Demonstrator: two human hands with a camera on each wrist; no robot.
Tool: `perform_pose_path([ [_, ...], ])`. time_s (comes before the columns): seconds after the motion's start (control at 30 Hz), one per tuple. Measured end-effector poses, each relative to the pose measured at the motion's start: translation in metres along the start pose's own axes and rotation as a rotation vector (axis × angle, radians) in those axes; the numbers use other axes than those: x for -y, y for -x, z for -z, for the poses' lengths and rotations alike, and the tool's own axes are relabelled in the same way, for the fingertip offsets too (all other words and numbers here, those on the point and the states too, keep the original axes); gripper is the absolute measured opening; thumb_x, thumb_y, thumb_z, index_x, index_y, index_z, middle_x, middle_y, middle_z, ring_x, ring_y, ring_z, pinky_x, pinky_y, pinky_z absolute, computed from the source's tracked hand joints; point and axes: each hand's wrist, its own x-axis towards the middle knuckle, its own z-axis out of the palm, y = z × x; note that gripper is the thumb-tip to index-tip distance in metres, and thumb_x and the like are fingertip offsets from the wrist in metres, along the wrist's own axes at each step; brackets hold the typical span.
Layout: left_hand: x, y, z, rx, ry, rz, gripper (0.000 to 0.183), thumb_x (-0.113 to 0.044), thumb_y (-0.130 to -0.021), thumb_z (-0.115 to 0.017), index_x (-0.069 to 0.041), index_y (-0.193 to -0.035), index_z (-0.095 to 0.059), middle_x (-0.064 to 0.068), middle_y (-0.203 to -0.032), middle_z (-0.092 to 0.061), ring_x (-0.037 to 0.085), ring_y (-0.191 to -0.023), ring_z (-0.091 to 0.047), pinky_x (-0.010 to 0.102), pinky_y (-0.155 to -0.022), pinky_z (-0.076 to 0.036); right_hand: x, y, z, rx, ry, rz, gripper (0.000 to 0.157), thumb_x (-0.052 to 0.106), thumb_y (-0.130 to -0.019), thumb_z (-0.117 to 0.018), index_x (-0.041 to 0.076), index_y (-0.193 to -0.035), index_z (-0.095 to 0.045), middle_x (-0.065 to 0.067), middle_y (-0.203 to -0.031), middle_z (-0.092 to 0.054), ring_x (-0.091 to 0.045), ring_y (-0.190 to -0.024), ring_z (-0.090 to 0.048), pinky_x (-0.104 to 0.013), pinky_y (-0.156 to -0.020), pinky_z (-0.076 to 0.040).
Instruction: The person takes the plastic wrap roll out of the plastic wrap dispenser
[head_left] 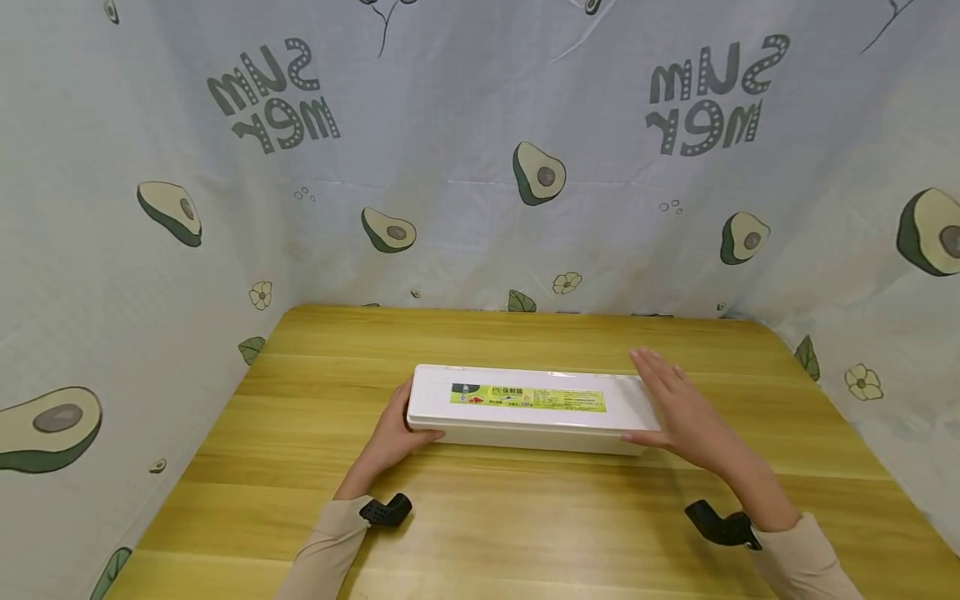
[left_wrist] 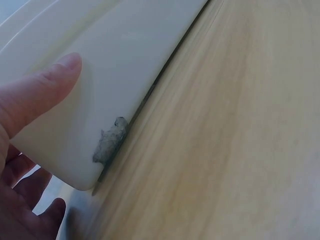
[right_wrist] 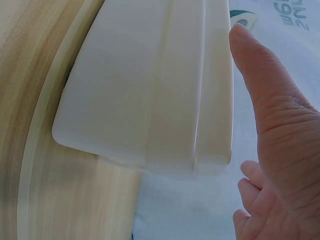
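A long white cling film box with a green and yellow label sits on the wooden table, its lid down. At its left end my left hand grips it, the thumb flat on the front wall and the other fingers round the end. My right hand is at the opposite end, fingers extended. Seen from the right wrist, its thumb lies by the lid's edge, while the other fingers stand off beyond the box's end. A grey patch marks the box's lower front edge.
The wood-grain table stretches around the box on all sides. Behind it and at both sides hangs a pale curtain printed with avocados and lettering. A black wrist camera mount sits on the left sleeve, another mount on the right.
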Motion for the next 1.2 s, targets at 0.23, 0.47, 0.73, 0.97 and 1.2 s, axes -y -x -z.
perform_pose_path([
  [0.23, 0.004, 0.003, 0.001, 0.005, 0.008, 0.004, 0.098, -0.003, -0.072, -0.078, -0.002, -0.149, -0.019, 0.023, -0.148, -0.030, 0.039, -0.137, -0.030, 0.055, -0.113, -0.023, 0.004, -0.006, -0.003, 0.024, -0.004, 0.010, 0.110, 0.048, -0.072, -0.076, 0.009, -0.152, -0.011, -0.023, -0.153, -0.022, -0.042, -0.140, -0.021, -0.049, -0.119, -0.009],
  [0.47, 0.003, 0.004, 0.001, 0.007, 0.009, -0.019, 0.098, -0.003, -0.071, -0.078, -0.002, -0.149, -0.019, 0.024, -0.148, -0.031, 0.040, -0.137, -0.030, 0.057, -0.111, -0.024, 0.009, -0.011, -0.007, 0.048, -0.028, -0.005, 0.109, 0.051, -0.071, -0.075, 0.008, -0.151, -0.014, -0.022, -0.152, -0.024, -0.041, -0.140, -0.022, -0.054, -0.116, -0.014],
  [0.73, 0.003, 0.003, 0.000, 0.006, 0.006, -0.015, 0.097, -0.002, -0.072, -0.078, -0.002, -0.149, -0.020, 0.024, -0.148, -0.031, 0.039, -0.137, -0.030, 0.056, -0.112, -0.023, 0.015, -0.017, -0.006, 0.087, -0.027, -0.002, 0.109, 0.054, -0.073, -0.072, 0.011, -0.152, -0.010, -0.021, -0.154, -0.022, -0.042, -0.140, -0.022, -0.054, -0.115, -0.015],
  [0.97, 0.022, -0.003, -0.006, -0.024, 0.007, -0.038, 0.097, -0.004, -0.070, -0.080, -0.005, -0.149, -0.022, 0.021, -0.148, -0.033, 0.039, -0.136, -0.032, 0.057, -0.111, -0.024, 0.022, -0.023, -0.005, 0.109, -0.015, 0.000, 0.111, 0.059, -0.071, -0.070, 0.009, -0.151, -0.012, -0.021, -0.154, -0.022, -0.041, -0.140, -0.022, -0.055, -0.114, -0.018],
  [1.2, 0.039, -0.007, -0.005, -0.026, 0.014, -0.038, 0.100, -0.012, -0.070, -0.082, -0.013, -0.150, -0.022, 0.015, -0.149, -0.033, 0.035, -0.137, -0.031, 0.055, -0.112, -0.023, 0.026, -0.030, -0.008, 0.121, -0.008, -0.007, 0.112, 0.063, -0.069, -0.070, 0.010, -0.151, -0.015, -0.018, -0.155, -0.023, -0.040, -0.141, -0.022, -0.058, -0.113, -0.019],
])
